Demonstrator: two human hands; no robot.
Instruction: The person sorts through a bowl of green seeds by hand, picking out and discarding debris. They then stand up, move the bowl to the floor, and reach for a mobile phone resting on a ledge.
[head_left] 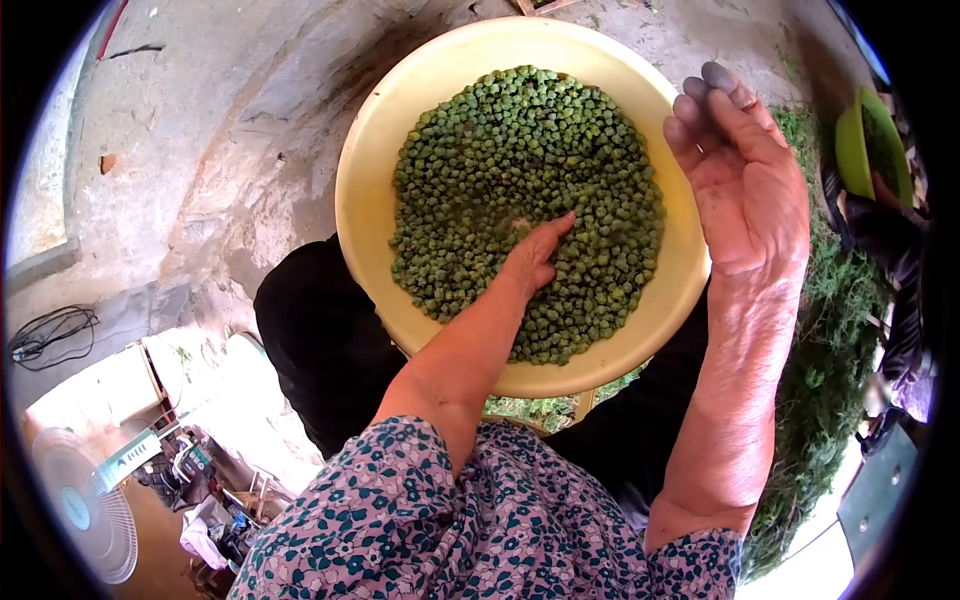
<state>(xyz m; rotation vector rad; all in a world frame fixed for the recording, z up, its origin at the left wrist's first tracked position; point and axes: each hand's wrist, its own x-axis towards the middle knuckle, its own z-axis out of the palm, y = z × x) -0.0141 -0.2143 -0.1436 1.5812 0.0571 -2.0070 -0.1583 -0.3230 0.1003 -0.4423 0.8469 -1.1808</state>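
In yellow bowl (365,200), L hand (535,258) among pods (520,140)

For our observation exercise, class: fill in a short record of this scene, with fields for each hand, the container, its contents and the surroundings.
Container: yellow basin, over the person's lap
Contents: heap of small green pieces
Left hand: resting in the heap, fingertips buried
Right hand: raised, open, at the basin's right rim, fingertips darkened, palm empty
Surroundings: green bowl and cut greenery on the right; fan at lower left
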